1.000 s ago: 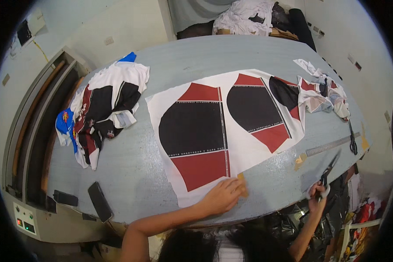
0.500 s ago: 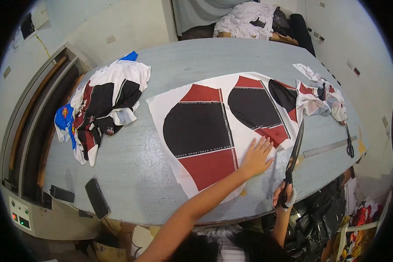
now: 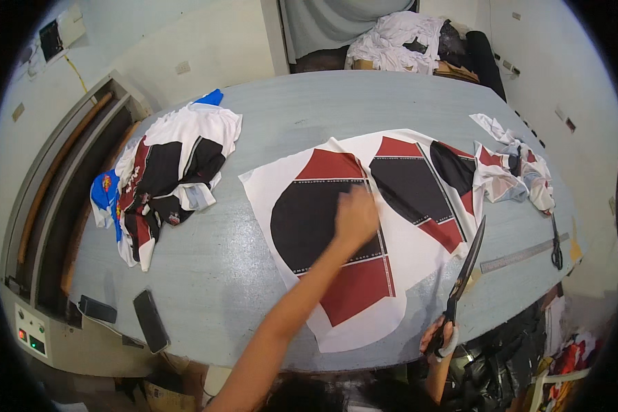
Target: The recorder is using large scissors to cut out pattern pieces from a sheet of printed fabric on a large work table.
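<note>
A printed fabric sheet, white with black and dark red panels, lies spread over the middle of the table. My left hand is on its large black panel, fingers curled and closed on the cloth. A ridge of folded cloth runs up from that hand toward the far edge, and the fingertips are partly hidden. At the table's near edge, my right hand is wrapped round the black handles of large scissors. The long blades point away from me, beside the right side of the fabric, and look closed.
Piled printed garments lie on the left of the table. Nearer are a phone and a small black box. To the right are fabric scraps, a metal ruler and small scissors. A roller machine stands at left.
My left hand has gone from lying flat near the fabric's lower right to gripping farther left and up. The cloth has shifted toward me and wrinkled. My right hand still holds the scissors.
</note>
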{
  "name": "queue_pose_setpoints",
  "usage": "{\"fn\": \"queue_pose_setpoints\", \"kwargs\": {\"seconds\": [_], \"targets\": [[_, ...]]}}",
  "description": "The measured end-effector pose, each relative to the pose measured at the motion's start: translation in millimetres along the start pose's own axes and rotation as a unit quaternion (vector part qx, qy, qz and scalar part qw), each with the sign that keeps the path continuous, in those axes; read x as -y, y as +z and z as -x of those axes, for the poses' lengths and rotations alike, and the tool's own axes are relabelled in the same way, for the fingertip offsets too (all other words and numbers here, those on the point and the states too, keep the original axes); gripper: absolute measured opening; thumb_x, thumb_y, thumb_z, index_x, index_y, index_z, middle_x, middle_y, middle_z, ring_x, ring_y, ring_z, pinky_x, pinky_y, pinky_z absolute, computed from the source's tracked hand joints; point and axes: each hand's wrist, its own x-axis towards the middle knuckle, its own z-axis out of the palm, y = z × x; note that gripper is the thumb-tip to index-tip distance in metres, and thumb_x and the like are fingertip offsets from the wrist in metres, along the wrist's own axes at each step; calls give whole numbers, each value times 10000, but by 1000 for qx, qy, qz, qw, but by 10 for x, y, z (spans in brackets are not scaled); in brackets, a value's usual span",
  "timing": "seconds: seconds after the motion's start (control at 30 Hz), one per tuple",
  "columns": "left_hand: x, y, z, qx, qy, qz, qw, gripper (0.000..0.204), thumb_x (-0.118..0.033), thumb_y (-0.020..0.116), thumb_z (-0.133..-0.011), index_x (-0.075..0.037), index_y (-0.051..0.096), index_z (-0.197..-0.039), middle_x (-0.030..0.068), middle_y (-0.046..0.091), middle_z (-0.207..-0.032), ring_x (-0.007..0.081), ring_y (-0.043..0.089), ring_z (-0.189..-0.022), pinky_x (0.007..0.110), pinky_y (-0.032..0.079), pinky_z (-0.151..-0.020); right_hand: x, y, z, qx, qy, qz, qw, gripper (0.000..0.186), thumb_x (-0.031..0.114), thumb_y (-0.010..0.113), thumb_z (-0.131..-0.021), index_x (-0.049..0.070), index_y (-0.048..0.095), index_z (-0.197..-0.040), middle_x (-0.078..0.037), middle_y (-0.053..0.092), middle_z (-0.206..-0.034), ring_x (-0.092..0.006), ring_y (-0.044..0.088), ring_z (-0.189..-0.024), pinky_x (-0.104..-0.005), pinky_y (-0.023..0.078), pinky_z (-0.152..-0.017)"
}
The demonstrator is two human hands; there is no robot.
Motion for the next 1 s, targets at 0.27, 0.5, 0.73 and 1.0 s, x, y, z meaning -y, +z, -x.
{"fn": "queue_pose_setpoints", "kwargs": {"seconds": [0.27, 0.5, 0.73, 1.0], "targets": [[1538, -253, 856, 19, -258, -55, 965, 617, -490, 415, -910, -73, 409, -1364, 195, 356, -1422, 382, 279, -1337, 582, 163, -1065, 96, 85, -15, -2, 55, 73, 996, 523, 476, 665, -806, 22, 420, -888, -151, 560, -555, -227, 553, -389, -314, 475, -342], [970, -307, 176, -1, -175, -1, 985, 700, -566, 437, -884, -93, 364, -1395, 242, 264, -1455, 427, 174, -1367, 628, 103, -1056, 193, 184, -6, 2, 85, 104, 991, 472, 412, 636, -850, -3, 411, -845, -170, 568, -572, -226, 555, -386, -323, 483, -340], [-82, 591, -1282, 74, 6, 67, 995, 720, -676, 388, -838, -203, 424, -1380, 152, 257, -1489, 358, 182, -1385, 617, 63, -1075, -34, -161, 196, -40, 167, 122, 977, 480, 406, 689, -807, 72, 465, -1070, -104, 616, -772, -226, 610, -573, -356, 524, -487], [-1063, 1295, -2105, 238, 72, 75, 966, 790, -808, 293, -760, -361, 333, -1411, 100, 161, -1530, 328, 118, -1411, 706, -47, -1016, 261, 24, 164, -22, 218, 9, 976, 375, 341, 641, -857, 64, 460, -1034, -64, 567, -748, -204, 600, -615, -318, 524, -536]]}}
